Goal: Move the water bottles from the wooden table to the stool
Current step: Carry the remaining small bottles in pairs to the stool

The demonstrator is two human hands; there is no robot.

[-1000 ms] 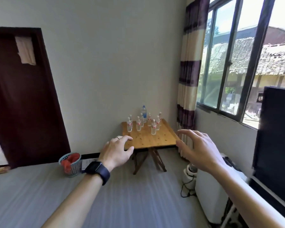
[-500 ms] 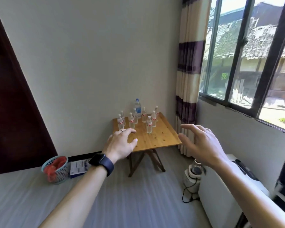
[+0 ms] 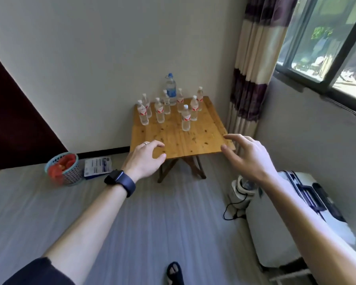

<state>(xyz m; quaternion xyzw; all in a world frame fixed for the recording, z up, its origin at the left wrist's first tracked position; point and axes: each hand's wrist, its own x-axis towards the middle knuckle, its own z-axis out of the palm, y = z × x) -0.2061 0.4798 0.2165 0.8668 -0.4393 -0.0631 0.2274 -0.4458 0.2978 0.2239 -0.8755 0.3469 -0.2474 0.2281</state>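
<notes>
A small wooden folding table (image 3: 193, 140) stands against the far wall. On its back half stand several small clear water bottles with red labels, the nearest one (image 3: 185, 118) in front of the rest, and one taller bottle with a blue cap (image 3: 170, 88) by the wall. My left hand (image 3: 145, 159), with a ring and a dark watch on the wrist, hovers before the table's near left corner, fingers loosely curved and holding nothing. My right hand (image 3: 248, 155) reaches out at the near right corner, fingers spread and empty. No stool is in view.
A small basket (image 3: 63, 170) with red contents and a leaflet (image 3: 98, 167) lie on the floor left of the table. A white appliance with a cord (image 3: 239, 191) and a white suitcase (image 3: 300, 212) stand at the right. Striped curtain (image 3: 253, 58) and window are behind.
The view has come closer to the table and tilted down. Both hands stay stretched forward and empty, now at the table's near edge.
</notes>
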